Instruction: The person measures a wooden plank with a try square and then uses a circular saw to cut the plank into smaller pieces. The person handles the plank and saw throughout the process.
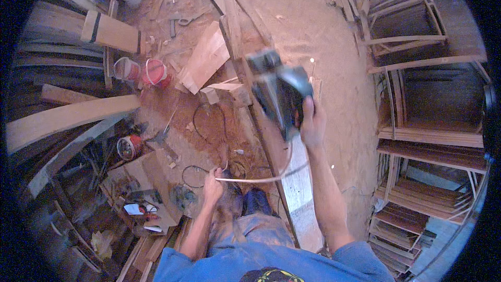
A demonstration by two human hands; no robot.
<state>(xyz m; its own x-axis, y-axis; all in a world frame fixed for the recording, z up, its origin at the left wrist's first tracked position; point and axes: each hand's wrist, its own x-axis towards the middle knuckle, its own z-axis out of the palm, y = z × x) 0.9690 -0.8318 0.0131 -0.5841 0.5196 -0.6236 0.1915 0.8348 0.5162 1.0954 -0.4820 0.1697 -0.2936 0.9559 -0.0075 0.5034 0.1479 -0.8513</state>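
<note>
My right hand (314,125) grips a teal and black corded power tool (282,94), blurred by motion, shaped like an electric planer. It is over a long pale board (298,183) that runs away from me; whether the two touch, I cannot tell. A light-coloured cord (255,180) curves from the tool's near end across to my left hand (212,184). The fingers of my left hand are closed round that cord, well left of the board. The tool hides part of the board beneath it.
Left of the board lie a broad wood offcut (206,60), a dark looped cable (194,120) and a red bucket (156,72). A cardboard box (143,188) stands at near left. Wooden frames (428,125) are stacked along the right. Sawdust covers the floor (347,125).
</note>
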